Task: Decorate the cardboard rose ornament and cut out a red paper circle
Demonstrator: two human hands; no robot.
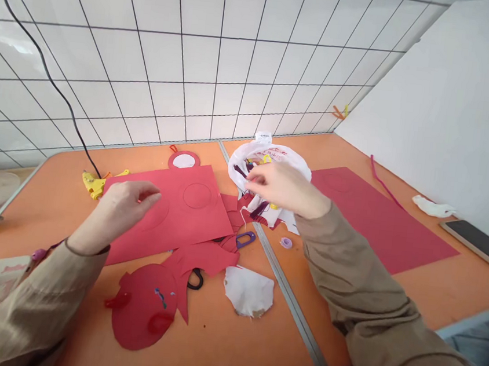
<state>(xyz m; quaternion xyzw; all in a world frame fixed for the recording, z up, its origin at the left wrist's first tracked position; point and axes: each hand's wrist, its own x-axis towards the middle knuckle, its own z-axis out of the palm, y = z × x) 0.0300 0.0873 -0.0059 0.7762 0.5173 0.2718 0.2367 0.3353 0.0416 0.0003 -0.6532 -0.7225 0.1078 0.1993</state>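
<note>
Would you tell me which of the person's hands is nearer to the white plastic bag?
The right hand is nearer, reaching into the white plastic bag. The left hand rests well off to its left, on the red paper sheet.

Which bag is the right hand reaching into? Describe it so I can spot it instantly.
Start at the metal seam running across the orange table. Near its far end, by the tiled wall, sits a crumpled white plastic bag with red print, where the right hand is. It is the only bag, between two flat red paper sheets.

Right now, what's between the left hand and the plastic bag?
Head view: the red sheet with drawn circles spans the gap from the left hand to the plastic bag; red scraps lie by the bag.
</note>
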